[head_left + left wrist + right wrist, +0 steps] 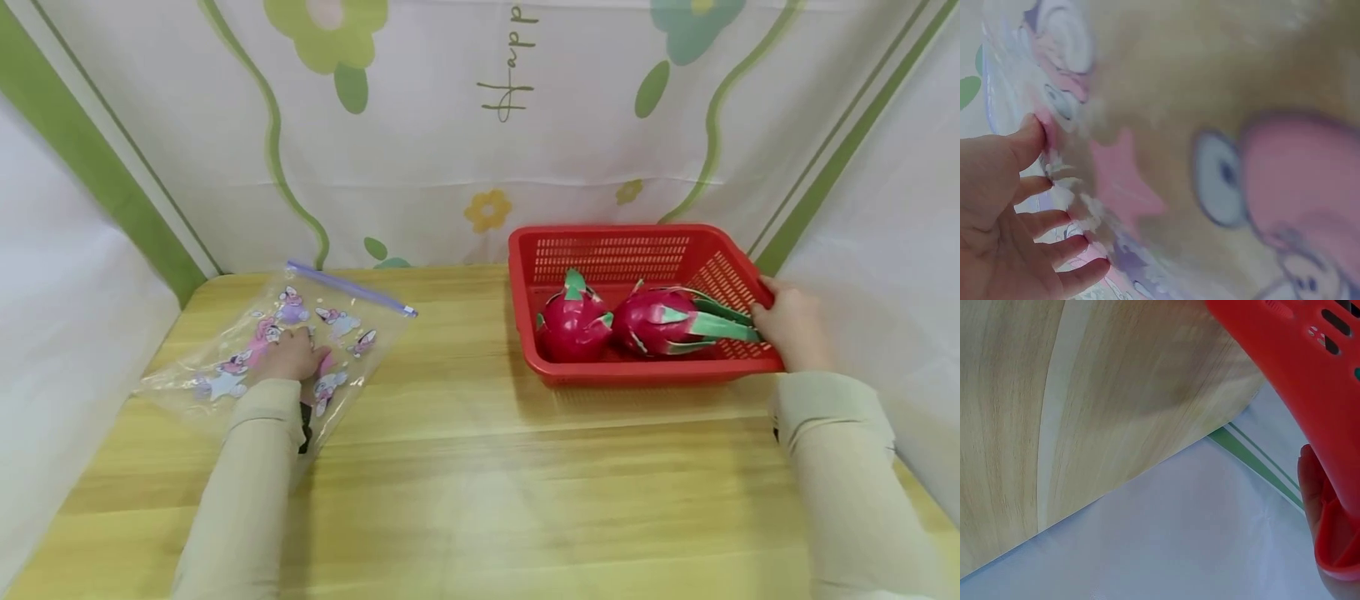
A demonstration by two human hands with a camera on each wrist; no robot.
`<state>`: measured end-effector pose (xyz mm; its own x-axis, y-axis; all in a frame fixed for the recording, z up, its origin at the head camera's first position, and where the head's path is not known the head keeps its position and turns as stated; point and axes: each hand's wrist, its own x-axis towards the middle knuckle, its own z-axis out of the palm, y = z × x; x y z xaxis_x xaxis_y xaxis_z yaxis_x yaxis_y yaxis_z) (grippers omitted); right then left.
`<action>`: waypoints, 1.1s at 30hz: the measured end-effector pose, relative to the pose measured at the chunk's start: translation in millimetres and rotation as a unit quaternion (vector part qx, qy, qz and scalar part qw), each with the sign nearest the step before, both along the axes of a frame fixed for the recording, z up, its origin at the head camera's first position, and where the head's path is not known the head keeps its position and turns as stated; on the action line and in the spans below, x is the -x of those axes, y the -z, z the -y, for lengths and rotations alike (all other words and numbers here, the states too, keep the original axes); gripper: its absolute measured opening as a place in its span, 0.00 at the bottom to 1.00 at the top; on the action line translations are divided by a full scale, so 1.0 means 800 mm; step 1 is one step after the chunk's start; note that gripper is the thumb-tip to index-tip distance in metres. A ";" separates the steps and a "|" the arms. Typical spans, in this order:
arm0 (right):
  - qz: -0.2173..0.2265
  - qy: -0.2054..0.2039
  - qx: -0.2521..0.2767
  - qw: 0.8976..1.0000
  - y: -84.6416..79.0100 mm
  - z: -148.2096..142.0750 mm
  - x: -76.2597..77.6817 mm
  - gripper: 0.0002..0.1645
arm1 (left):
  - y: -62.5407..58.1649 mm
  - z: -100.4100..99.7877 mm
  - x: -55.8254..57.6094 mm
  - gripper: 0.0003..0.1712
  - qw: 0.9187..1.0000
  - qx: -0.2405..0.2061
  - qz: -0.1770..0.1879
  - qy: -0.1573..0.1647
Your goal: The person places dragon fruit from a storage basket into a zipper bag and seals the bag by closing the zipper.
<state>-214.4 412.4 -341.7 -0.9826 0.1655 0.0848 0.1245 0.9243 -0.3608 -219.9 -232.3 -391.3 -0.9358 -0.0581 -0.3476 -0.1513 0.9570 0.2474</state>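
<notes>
Plainly, our worktop (480,492) carries everything, with the red basket (645,372) at the right of it and the clear printed bag (347,350) spread flat at the left. Inside the basket lie two dragon fruits side by side, the long-leaved one (663,321) to the right of the rounder one (574,329). Our right hand (798,325) grips the basket's right end by the rim; our left hand (288,357) grasps nothing, its fingers spread with the tips against the bag. We would do best to guide the basket evenly, so neither fruit rolls, and to press the film lightly, without creasing the purple zip strip (348,287)
</notes>
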 end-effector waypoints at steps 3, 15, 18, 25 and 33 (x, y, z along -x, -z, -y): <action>0.001 0.001 0.004 1.000 0.001 0.001 0.000 0.34 | 0.000 0.005 0.000 0.40 1.000 -0.003 0.007 0.007; -0.006 0.001 0.010 1.000 0.002 0.004 -0.001 0.33 | -0.002 0.014 0.008 0.44 0.996 -0.048 -0.019 0.072; -0.005 0.003 0.012 1.000 0.002 0.004 0.000 0.33 | -0.007 0.013 0.010 0.46 0.995 -0.051 -0.017 0.083; -0.006 0.005 -0.004 1.000 0.002 0.003 0.000 0.33 | -0.011 0.004 0.013 0.51 0.996 -0.076 0.009 0.046; 0.004 0.008 0.002 1.000 0.001 0.004 0.002 0.34 | -0.009 -0.011 0.007 0.47 0.999 -0.020 -0.021 -0.023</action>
<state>-216.0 409.6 -342.4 -0.9806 0.1806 0.0767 0.1412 0.9209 -0.3633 -225.9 -223.7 -383.9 -0.9466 -0.0876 -0.3104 -0.1829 0.9385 0.2927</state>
